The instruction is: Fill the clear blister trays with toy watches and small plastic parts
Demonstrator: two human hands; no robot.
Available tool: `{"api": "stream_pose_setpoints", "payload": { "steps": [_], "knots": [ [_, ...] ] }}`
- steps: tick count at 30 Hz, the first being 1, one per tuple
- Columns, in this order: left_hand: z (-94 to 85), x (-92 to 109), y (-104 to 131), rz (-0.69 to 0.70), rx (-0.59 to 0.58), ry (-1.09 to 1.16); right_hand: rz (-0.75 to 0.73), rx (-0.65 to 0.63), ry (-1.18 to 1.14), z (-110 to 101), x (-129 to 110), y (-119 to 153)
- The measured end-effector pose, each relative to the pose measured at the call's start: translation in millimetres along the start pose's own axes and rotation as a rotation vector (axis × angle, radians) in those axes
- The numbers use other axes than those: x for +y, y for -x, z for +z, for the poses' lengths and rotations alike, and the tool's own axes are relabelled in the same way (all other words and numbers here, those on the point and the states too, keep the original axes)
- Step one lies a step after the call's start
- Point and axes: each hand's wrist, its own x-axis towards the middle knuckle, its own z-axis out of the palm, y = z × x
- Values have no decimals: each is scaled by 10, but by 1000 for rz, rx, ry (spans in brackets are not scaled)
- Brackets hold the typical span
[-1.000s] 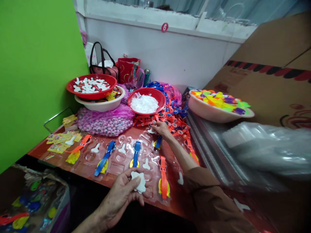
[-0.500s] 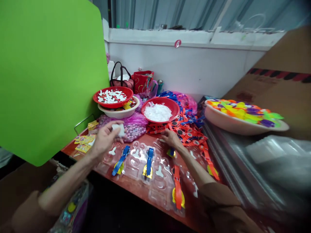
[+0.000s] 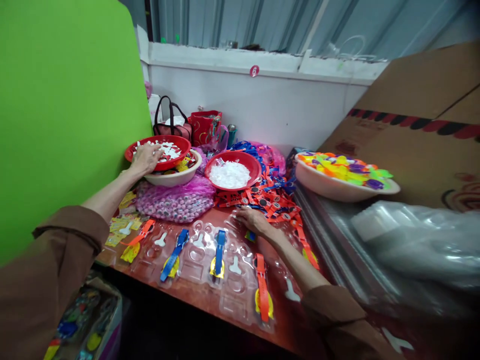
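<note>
My left hand (image 3: 147, 159) rests over a red plate (image 3: 182, 156) of small white Y-shaped plastic pieces (image 3: 168, 150), its fingers reaching forward among them. My right hand (image 3: 254, 221) is low over the clear plastic blister trays (image 3: 234, 295), thumb and fingers closed together; anything between them is too small to make out. Blue toy watches (image 3: 220, 252) and orange toy watches (image 3: 263, 290) with yellow foil parts lie in the trays. White Y-shaped pieces (image 3: 235, 265) sit in other hollows. Part of a blue watch shows under my right hand.
A red bowl (image 3: 255, 162) of clear-white bits stands behind. Purple net bag (image 3: 176, 202) with beads, orange straps (image 3: 277, 210) and yellow cards (image 3: 120, 227) surround the trays. At right are a bowl (image 3: 337, 189) of bright parts and plastic wrap; a green board (image 3: 67, 100) stands left.
My left hand, which held white pieces above the trays, has moved back and left onto the red plate. My right hand stays over the trays. The view has shifted right.
</note>
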Motion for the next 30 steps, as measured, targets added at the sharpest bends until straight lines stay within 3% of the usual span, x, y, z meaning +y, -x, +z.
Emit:
{"api": "stream_pose_setpoints", "payload": {
  "steps": [7,12,18,21,25,30],
  "knots": [
    [39,-18,186,35,55,-24,-50,80,8,-25,-22,14],
    [9,-41,488,143,113,10,-141,106,-33,-146,-279,40],
    [48,191,1127,283,67,185,-273,38,-84,-249,-804,113],
    [-32,397,1584,253,43,380,-307,12,-92,-303,-938,72],
    [-263,531,2312,26,-44,615,-253,80,-140,-493,-929,-355],
    [-384,276,3189,-305,-135,747,-69,233,-120,-746,-778,-1497]
  ]
}}
